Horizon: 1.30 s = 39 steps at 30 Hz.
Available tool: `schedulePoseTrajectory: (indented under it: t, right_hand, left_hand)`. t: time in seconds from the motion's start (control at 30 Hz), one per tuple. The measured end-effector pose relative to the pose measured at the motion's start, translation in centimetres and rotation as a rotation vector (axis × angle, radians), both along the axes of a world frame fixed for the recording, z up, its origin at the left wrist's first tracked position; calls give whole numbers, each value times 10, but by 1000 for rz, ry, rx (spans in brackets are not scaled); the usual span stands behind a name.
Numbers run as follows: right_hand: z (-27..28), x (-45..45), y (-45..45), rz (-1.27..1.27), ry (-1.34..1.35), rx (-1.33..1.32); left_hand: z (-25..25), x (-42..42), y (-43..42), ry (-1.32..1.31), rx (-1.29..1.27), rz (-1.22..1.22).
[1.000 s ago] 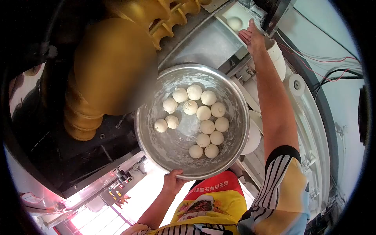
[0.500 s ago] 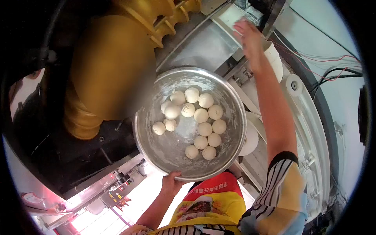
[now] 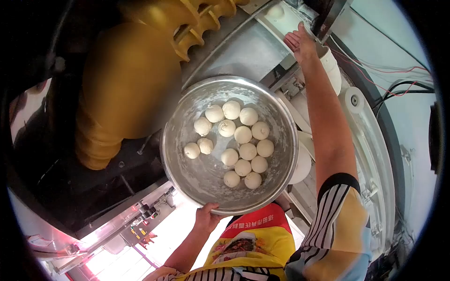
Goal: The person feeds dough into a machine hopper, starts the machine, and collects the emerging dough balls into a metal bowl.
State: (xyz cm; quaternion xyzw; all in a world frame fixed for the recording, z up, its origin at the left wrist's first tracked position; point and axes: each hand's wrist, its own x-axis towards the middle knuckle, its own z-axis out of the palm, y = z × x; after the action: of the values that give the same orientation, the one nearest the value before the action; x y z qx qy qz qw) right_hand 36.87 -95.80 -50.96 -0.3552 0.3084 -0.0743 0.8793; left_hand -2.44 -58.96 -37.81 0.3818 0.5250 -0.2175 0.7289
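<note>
A wide steel bowl (image 3: 183,187) holds several round dough balls (image 3: 243,134), with white flour-like smears on its inner wall. Its near rim is gripped by my left hand (image 3: 206,218), thumb over the edge and the other fingers hidden underneath. Beyond the bowl, at the upper right, my right hand (image 3: 300,43) is stretched out with its fingers extended and nothing in it. Just past those fingers, another dough ball (image 3: 275,11) lies on a white strip (image 3: 267,21) of the machine.
Large yellow rollers (image 3: 126,79) with grooved ends stand at the left, close to the bowl. A curved white machine frame (image 3: 370,154) runs down the right. Red and black cables (image 3: 403,91) hang by the wall. A sloping metal plate (image 3: 239,58) lies behind the bowl.
One dough ball has rolled across the bowl, toward the right and nearer to me. Another ball now shows on the white strip. My right hand has shifted slightly; my left keeps its grip.
</note>
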Motion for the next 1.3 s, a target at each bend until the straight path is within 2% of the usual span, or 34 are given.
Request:
schedulePoseTrajectory:
  t: [0.1,0.2,0.3,0.37,0.4,0.47,0.57,0.67,0.77,0.83,1.07,1.17,1.3]
  right_hand:
    - [7,-1,4,-2,-5,-42]
    - [-5,4,1,109,-126,-419]
    - [13,-14,6,197,-276,-527]
    - [64,-55,37,458,-445,-229]
    - [83,-72,54,664,-579,-198]
    - [98,-81,61,688,-584,-757]
    - [33,-20,20,93,-306,-252]
    - [-24,9,-10,33,-22,71]
    - [1,0,0,76,27,-80]
    - [2,-3,-1,49,8,-63]
    - [-16,5,-5,46,-10,-42]
    - [-6,2,-1,38,1,-52]
    - [-15,8,-4,-20,13,-189]
  left_hand:
    - [-3,-3,1,15,-8,14]
    - [-6,-4,3,8,-28,2]
    - [5,4,-6,56,49,8]
    - [5,3,-4,30,3,5]
    - [4,3,-4,16,-22,-2]
    - [5,3,-6,45,4,11]
    - [2,4,-6,18,-18,20]
    - [6,2,-4,18,13,10]
    - [6,3,-9,40,34,26]
    - [5,5,-11,23,30,23]
    - [3,1,-4,-5,7,-11]
    - [4,2,-5,-9,-14,-9]
    - [12,10,-12,-10,7,-16]
